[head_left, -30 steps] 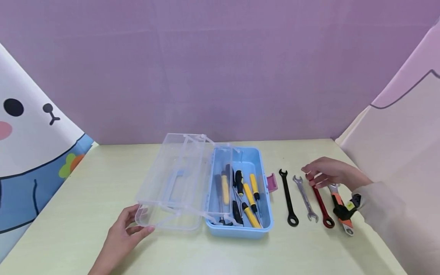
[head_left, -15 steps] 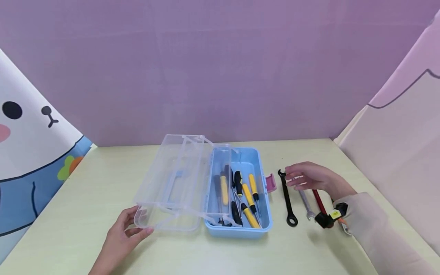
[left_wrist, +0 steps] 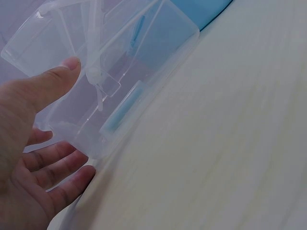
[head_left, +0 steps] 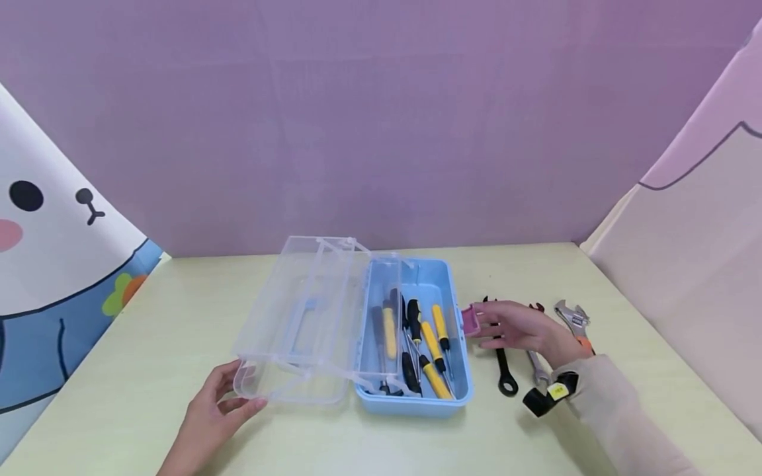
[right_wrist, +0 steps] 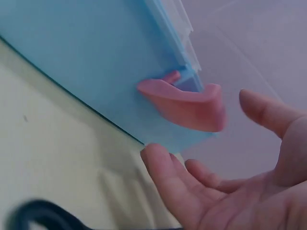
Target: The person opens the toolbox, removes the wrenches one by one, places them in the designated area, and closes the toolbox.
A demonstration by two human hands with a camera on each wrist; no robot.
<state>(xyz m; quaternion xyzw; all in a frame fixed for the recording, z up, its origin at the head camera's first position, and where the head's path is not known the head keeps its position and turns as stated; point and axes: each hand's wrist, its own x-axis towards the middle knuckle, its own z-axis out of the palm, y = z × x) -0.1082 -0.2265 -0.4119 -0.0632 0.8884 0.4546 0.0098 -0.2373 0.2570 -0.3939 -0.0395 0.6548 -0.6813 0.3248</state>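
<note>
A light blue toolbox (head_left: 417, 406) stands on the table, its clear lid (head_left: 292, 297) folded over to the left. At the lid's near left corner is my left hand (head_left: 211, 413), with thumb and fingers spread about the edge; the left wrist view has fingertips at the plastic but no firm grip. My right hand (head_left: 518, 327) is beside the pink latch (right_wrist: 187, 105) on the box's right side. Its thumb and fingers stand apart with the latch just beyond them. Inside the box lie several screwdrivers (head_left: 437, 380) with yellow and black handles.
Right of the box lie a black wrench (head_left: 506, 380), a silver wrench (head_left: 538, 370), a red wrench mostly hidden by my right hand, and an adjustable wrench (head_left: 573, 317) with an orange handle. A purple cloth (head_left: 369, 132) hangs behind the table.
My right hand has moved left from above the red wrench, past the silver and black wrenches, to the pink latch. The left hand and the lid have stayed in place.
</note>
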